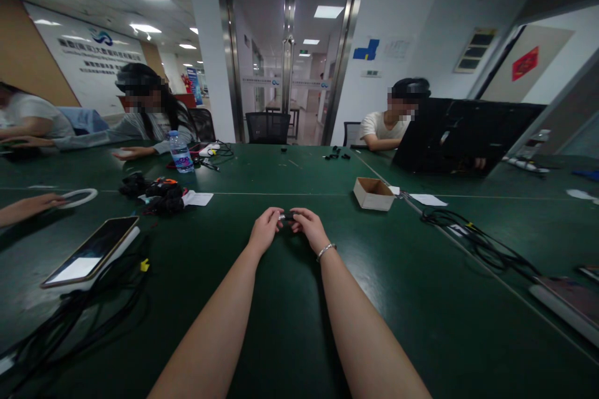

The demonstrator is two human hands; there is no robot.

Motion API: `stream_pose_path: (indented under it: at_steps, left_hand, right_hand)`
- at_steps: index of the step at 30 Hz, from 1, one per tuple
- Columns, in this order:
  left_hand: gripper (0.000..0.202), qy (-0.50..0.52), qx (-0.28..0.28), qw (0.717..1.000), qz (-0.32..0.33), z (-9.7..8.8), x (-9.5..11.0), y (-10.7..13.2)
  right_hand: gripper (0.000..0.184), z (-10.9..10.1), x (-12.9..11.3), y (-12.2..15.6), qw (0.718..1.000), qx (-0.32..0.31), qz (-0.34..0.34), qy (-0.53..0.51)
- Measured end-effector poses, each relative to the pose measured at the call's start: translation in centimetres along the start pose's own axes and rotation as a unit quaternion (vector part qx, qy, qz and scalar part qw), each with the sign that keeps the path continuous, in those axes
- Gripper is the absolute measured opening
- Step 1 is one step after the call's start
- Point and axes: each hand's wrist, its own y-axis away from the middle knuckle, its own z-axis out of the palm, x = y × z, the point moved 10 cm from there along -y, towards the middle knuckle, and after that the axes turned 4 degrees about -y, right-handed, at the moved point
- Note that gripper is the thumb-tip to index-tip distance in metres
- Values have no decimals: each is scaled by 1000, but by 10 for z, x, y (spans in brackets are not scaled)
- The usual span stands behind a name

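Both my arms reach forward over the dark green table [299, 324]. My left hand [264, 229] and my right hand [306, 228] meet in the middle of the table, fingers curled. Between them they pinch a small black object with a silvery end [286, 217], too small to name. My right wrist wears a thin bracelet [326, 251]. An open cardboard box [373, 192] sits a little beyond my right hand.
A phone [91, 250] lies on black cables at the left. A tangle of dark items [159, 194] and a water bottle [180, 151] stand further back. Cables [472, 237] run along the right. Other people sit at the left and far side, one behind a laptop [461, 137].
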Motion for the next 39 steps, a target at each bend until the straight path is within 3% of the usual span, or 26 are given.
stream_pose_path:
  at_steps: [30,39]
  left_hand:
    - [33,33,-4,999,28,1,8,1]
    - [38,72,45,996,10,-8,3,-2]
  right_hand:
    - [25,1,-3,2,1000,-1,7,-1]
    - [34,19,-4,8,992,-82,-48,84]
